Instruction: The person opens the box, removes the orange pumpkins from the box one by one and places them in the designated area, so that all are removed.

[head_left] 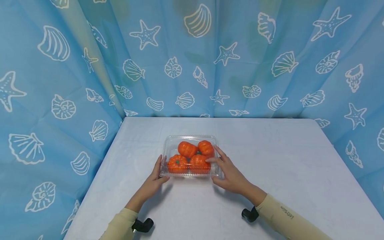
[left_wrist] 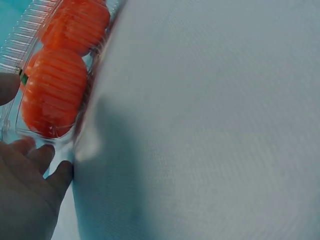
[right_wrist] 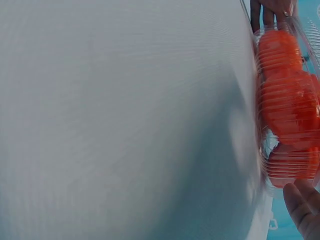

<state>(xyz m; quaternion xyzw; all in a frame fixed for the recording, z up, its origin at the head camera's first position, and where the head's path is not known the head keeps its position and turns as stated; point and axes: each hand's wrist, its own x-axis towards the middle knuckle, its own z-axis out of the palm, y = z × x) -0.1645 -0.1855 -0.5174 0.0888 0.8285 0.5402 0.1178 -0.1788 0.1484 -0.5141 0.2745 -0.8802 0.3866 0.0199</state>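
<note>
A clear plastic box (head_left: 174, 138) with a ribbed rim stands around the middle of the white table. Inside it sit several small orange pumpkins (head_left: 187, 149), one with a green stem visible. My left hand (head_left: 152, 185) grips the box's left side, thumb at the front corner and fingers along the side. On the right, my right hand (head_left: 229, 173) holds the other end, thumb low near the front corner and fingers over the upper right edge. In the left wrist view the fingers (left_wrist: 61, 175) lie at the box's end. Whether the box touches the table is hard to tell.
The white-covered table (head_left: 285, 160) spreads out on both sides of the box. Behind and beside it hangs a blue curtain (head_left: 180, 46) with white shells and starfish. A black wrist device (head_left: 142, 225) sits by the left sleeve, another (head_left: 250, 214) by the right.
</note>
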